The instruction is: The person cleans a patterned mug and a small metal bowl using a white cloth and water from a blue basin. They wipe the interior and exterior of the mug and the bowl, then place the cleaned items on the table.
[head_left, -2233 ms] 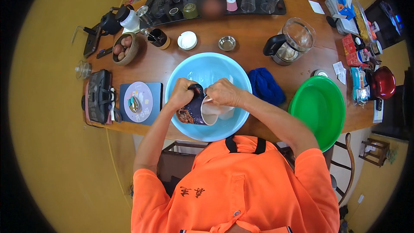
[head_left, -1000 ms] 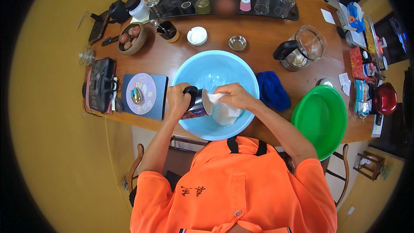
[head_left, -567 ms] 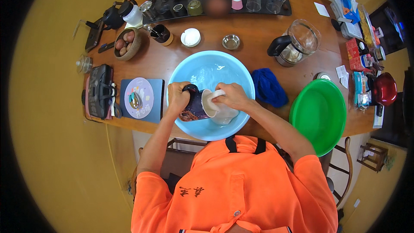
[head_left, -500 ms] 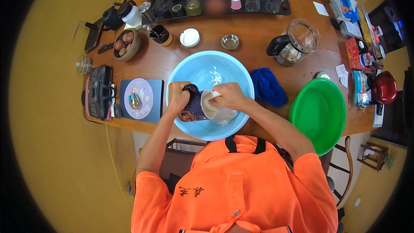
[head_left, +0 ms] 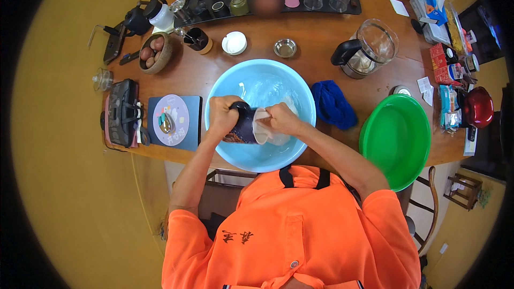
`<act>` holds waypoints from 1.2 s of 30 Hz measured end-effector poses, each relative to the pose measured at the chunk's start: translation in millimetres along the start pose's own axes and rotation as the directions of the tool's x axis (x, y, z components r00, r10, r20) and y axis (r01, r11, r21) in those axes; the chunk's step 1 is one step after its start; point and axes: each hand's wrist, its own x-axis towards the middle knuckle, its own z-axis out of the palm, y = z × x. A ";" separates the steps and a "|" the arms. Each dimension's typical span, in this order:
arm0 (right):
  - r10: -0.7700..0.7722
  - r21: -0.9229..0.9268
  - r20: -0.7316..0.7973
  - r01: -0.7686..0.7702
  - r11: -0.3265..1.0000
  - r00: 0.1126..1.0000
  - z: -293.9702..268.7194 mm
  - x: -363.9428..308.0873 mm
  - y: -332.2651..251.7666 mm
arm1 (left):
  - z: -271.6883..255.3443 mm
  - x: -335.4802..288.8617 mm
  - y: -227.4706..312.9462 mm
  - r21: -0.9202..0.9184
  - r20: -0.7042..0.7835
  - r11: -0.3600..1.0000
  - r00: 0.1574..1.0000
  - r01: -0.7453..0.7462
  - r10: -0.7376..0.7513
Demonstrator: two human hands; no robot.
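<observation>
Over a light blue basin [head_left: 251,68] holding water, my left hand [head_left: 221,115] is closed round the black handle of a dark patterned mug [head_left: 243,132]. The mug lies on its side with its pale mouth facing right. My right hand [head_left: 284,119] pinches a whitish wet cloth [head_left: 278,138] at the mug's mouth. Part of the cloth hangs below that hand into the basin, and its fingertips are partly hidden by the rim.
Right of the basin lie a crumpled blue cloth [head_left: 333,105] and a green tub [head_left: 396,144]. Behind stand a glass coffee pot [head_left: 369,53], a small metal bowl [head_left: 285,48] and a white dish [head_left: 234,43]. A dark bag [head_left: 123,113] sits at the left.
My right hand has shifted slightly at the mug's mouth, and the cloth hangs differently. The water looks more stirred. My left hand keeps its grip on the mug.
</observation>
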 end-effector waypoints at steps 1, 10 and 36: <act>0.070 0.142 -0.009 -0.068 0.987 0.997 5.7 0.4 3.9 | 0.8 1.6 0.6 0.023 -0.059 0.999 0.998 -0.028 0.030; 0.242 0.172 0.063 -0.249 0.953 0.968 -2.9 -5.9 -7.7 | 10.1 6.4 5.7 0.091 -0.191 0.993 0.978 -0.071 0.087; 0.456 0.684 0.233 -0.478 0.551 0.859 17.7 2.6 4.8 | 10.8 9.6 15.6 0.085 -0.178 0.989 0.975 -0.120 0.134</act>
